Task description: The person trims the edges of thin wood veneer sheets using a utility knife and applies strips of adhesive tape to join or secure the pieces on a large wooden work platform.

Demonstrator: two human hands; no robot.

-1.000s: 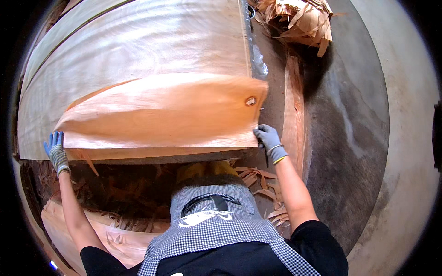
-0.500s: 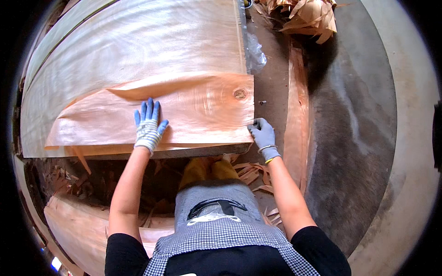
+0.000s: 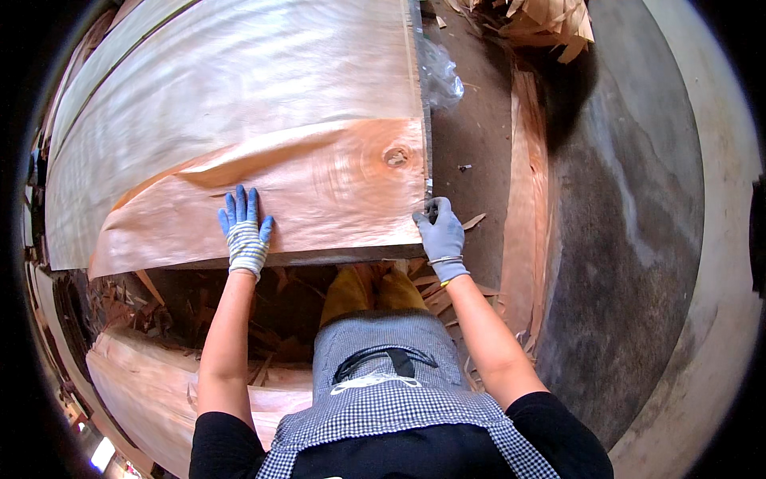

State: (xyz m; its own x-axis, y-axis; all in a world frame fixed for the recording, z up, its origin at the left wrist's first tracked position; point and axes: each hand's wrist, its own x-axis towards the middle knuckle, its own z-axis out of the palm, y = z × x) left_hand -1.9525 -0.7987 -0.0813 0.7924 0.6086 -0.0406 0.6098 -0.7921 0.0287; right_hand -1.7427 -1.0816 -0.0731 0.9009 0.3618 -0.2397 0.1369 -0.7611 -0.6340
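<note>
A reddish-tan wood veneer sheet (image 3: 331,191) with a dark knot near its right end lies across the near part of a broad stack of pale veneer (image 3: 271,72). Its far edge is curved and lifts in a fold toward the left. My left hand (image 3: 246,231), in a striped glove with blue fingers, rests flat on the sheet, fingers spread. At the sheet's near right corner, my right hand (image 3: 441,235) in a grey glove has its fingers curled in and closed on the edge. Its fingertips are partly hidden.
Clear plastic film (image 3: 443,76) lies beside the stack's right side. Beyond it, a long veneer strip (image 3: 527,184) runs along the floor, with a heap of veneer scraps (image 3: 550,24) at the far right. More veneer (image 3: 148,383) lies at the lower left, among torn scraps.
The sheet has shifted left, so its right edge no longer hangs past the stack's side. Both hands moved left with it. The view has also shifted slightly.
</note>
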